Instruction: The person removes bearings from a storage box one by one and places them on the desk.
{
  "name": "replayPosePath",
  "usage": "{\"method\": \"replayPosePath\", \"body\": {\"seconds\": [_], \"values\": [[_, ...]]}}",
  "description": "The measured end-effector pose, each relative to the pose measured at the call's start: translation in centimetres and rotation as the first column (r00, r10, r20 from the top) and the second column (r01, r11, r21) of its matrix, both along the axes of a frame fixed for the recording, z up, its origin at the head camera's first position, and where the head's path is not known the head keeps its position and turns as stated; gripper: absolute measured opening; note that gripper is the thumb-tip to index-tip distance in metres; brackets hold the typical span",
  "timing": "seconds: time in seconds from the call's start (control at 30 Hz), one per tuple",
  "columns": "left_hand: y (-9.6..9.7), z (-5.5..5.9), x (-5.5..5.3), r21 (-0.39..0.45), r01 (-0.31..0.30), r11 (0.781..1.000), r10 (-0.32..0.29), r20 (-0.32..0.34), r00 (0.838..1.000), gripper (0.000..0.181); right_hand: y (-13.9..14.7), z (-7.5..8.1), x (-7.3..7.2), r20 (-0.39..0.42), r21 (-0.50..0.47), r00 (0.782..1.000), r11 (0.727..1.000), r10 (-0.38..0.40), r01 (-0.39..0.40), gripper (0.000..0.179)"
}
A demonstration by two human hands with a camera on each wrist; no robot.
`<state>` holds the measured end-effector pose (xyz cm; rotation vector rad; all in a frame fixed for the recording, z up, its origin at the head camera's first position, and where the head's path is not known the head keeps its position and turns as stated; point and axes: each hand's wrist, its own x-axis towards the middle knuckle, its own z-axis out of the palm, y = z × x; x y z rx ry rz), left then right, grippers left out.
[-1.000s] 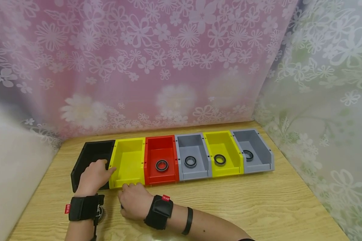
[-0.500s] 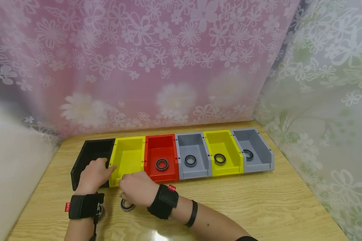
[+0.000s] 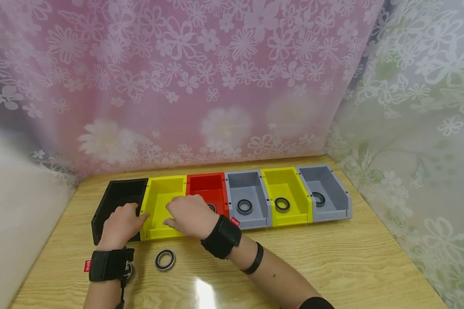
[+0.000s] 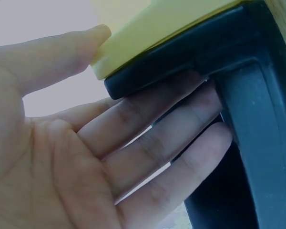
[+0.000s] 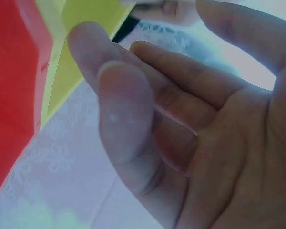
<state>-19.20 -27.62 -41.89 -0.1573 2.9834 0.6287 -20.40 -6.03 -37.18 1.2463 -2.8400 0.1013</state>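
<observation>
My left hand [image 3: 121, 223] pinches the side walls where the black bin [image 3: 104, 201] and the left yellow bin [image 3: 166, 202] meet. In the left wrist view, its thumb lies on the yellow wall [image 4: 162, 31] and its fingers reach under the black wall [image 4: 157, 69]. My right hand [image 3: 193, 216] holds nothing and hovers over the front of the left yellow and red bins, its fingers loosely bent in the right wrist view. A ball bearing [image 3: 173, 259] lies flat on the table before the yellow bin. The right hand partly hides another bearing [image 3: 212, 207] in the red bin [image 3: 206, 184].
Further right in the row, a grey bin [image 3: 244, 180], a second yellow bin [image 3: 281, 179] and an end grey bin [image 3: 315, 176] each contain one bearing. The wooden table [image 3: 294, 257] extends in front. Flowered curtains [image 3: 224, 86] hang behind and at the right.
My right hand has let go of the bearing, leaving it on the table, and has moved up and right over the bins. The left hand has stayed in place.
</observation>
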Motion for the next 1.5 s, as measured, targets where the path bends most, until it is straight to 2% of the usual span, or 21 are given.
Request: {"method": "replayPosePath", "body": {"seconds": [0.17,0.37,0.63,0.73,0.93,1.17,1.37,1.43,1.5], "values": [[0.0,0.3,0.0,-0.006,-0.01,1.0,0.01,0.005,1.0,0.06,1.0,0.7,-1.1,0.049,-0.039,0.998,0.998,-0.048,0.05,0.03],[0.1,0.3,0.1,-0.001,-0.005,1.0,0.005,-0.008,1.0,0.06,2.2,1.2,-2.1,0.136,-0.054,0.984,0.991,-0.118,0.126,0.038],[0.1,0.1,0.1,0.009,-0.001,1.0,0.002,-0.034,0.999,0.059,4.2,1.1,-3.7,0.196,-0.109,0.965,0.974,-0.174,0.197,0.041],[0.2,0.1,0.1,0.002,-0.003,1.0,0.003,-0.039,0.999,0.059,5.0,0.9,-4.1,0.213,-0.136,0.957,0.964,-0.197,0.229,0.047],[0.4,0.3,0.2,-0.004,-0.02,1.0,0.02,-0.037,0.999,0.059,6.3,0.8,-4.8,0.237,-0.158,0.946,0.952,-0.222,0.263,0.045],[0.7,-0.2,0.1,-0.021,-0.044,0.999,0.042,-0.055,0.998,0.058,7.0,0.6,-5.0,0.256,-0.161,0.935,0.943,-0.243,0.29,0.045],[1.2,-0.4,-0.2,-0.011,-0.074,0.997,0.072,-0.133,0.989,0.063,7.3,0.6,-5.0,0.266,-0.162,0.932,0.942,-0.244,0.293,0.044],[1.6,-0.2,-0.2,-0.001,-0.079,0.997,0.078,-0.186,0.979,0.063,7.4,0.5,-5.0,0.273,-0.161,0.928,0.939,-0.252,0.303,0.044],[2.0,-0.1,-0.1,0.011,-0.075,0.997,0.075,-0.257,0.964,0.061,7.6,0.3,-5.0,0.282,-0.163,0.924,0.936,-0.259,0.312,0.044]]}}
